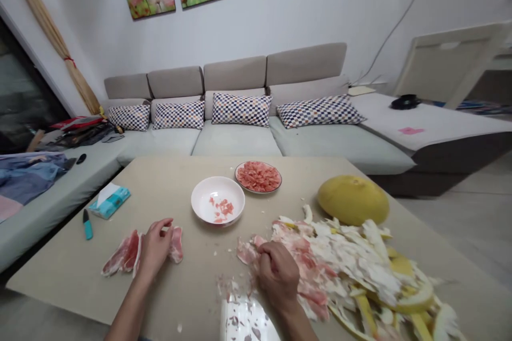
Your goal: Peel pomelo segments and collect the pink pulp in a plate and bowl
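My left hand (156, 248) is over a row of peeled pomelo segments (130, 253) on the left of the table, its fingers curled at the one pomelo segment (176, 245) at the right end. The fingers partly hide the contact. My right hand (279, 273) is closed in a fist at the near left edge of the peel pile, with pinkish pomelo membrane (248, 252) at its fingers. Between and beyond the hands is a white bowl (199, 203) holding a few bits of pink pulp (223, 209). Behind it, a dark-rimmed plate (277, 187) is heaped with pomelo pulp (258, 176).
White and yellow pomelo peel (352, 261) spreads over the right side, before a large yellow pomelo (352, 200). A tissue pack (110, 201) and a teal-handled knife (87, 225) lie at left. Scraps litter a shiny white surface (246, 319) near me. A sofa (236, 138) stands beyond the table.
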Tool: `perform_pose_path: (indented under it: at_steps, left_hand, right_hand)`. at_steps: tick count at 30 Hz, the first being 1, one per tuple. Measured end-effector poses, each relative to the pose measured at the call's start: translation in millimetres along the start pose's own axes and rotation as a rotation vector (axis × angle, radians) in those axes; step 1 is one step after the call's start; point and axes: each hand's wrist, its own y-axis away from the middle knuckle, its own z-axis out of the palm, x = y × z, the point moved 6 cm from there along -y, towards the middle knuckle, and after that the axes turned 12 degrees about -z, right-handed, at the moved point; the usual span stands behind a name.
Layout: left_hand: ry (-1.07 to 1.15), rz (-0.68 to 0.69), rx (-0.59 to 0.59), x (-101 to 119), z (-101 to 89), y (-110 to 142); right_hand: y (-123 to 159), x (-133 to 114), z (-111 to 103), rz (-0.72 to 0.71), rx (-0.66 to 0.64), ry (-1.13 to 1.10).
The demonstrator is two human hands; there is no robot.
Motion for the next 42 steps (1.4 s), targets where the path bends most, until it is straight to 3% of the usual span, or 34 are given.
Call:
perform_pose_path:
  at_steps: [4, 9, 14, 20, 25, 29, 32, 35, 38, 42]
  left_hand:
    - [-0.094, -0.026, -0.008, -31, -18.5, 22]
    - [-0.171, -0.029, -0.064, -36, -2.8, 44]
    - [-0.177, -0.087, -0.044, -38, 16.6, 39]
    - [-0.056, -0.200, -0.007, -49, 18.9, 29]
    - [0.171, -0.350, -0.132, -58, 18.7, 37]
    - [0.388, -0.413, -0.302, -45, 22.8, 51]
    - [0.574, -0.448, -0.430, -28, 29.3, 66]
    - [0.705, -0.447, -0.483, -9, 39.0, 78]
    - [0.693, -0.385, -0.595, 12, 56.9, 87]
    - [0.689, -0.351, -0.717, 28, 82.2, 92]
  right_hand:
    - [3, 1, 5, 0.006, -0.038, -0.018]
    - [7, 4, 11, 0.019, -0.081, -0.045]
    - [9, 6, 15, 0.032, -0.110, -0.045]
    - [11, 7, 19, 0.051, -0.158, -0.052]
    - [10, 3, 23, 0.070, -0.224, -0.077]
    - [11, -5, 28, 0.076, -0.279, -0.124]
    - [16, -12, 33, 0.202, -0.347, -0.254]
    - [20, -17, 42, 0.453, -0.420, -0.492]
    - [15, -18, 50, 0.656, -0.472, -0.664]
    - [1, -7, 56, 0.850, -0.507, -0.701]
